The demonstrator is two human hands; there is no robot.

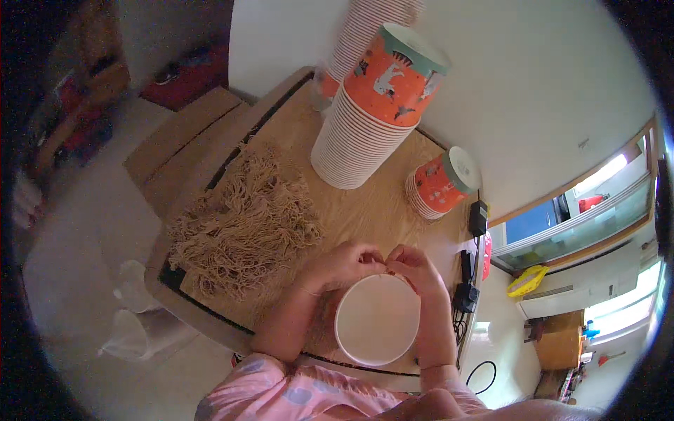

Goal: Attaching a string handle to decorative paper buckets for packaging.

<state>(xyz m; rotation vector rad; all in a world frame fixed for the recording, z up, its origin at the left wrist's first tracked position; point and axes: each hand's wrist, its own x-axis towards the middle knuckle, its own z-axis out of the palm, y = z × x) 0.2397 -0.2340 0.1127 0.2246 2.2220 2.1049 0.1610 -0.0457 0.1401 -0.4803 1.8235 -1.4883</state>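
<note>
A paper bucket (378, 319) stands in front of me at the table's near edge, its white open mouth toward me. At its far rim my left hand (351, 263) and my right hand (415, 269) meet, fingertips pinched close together. Whatever lies between the fingers is too small and too covered to make out. My right wrist runs along the bucket's right side. To the left of my hands lies a big loose heap of tan twisted cords (246, 228).
A tall stack of upturned orange-and-green paper buckets (368, 130) stands at the table's back, with another stack (368, 31) behind it. A shorter stack (442, 184) is at right. Black power adapters (466, 297) line the right edge. Clear plastic bags (137, 333) lie on the floor.
</note>
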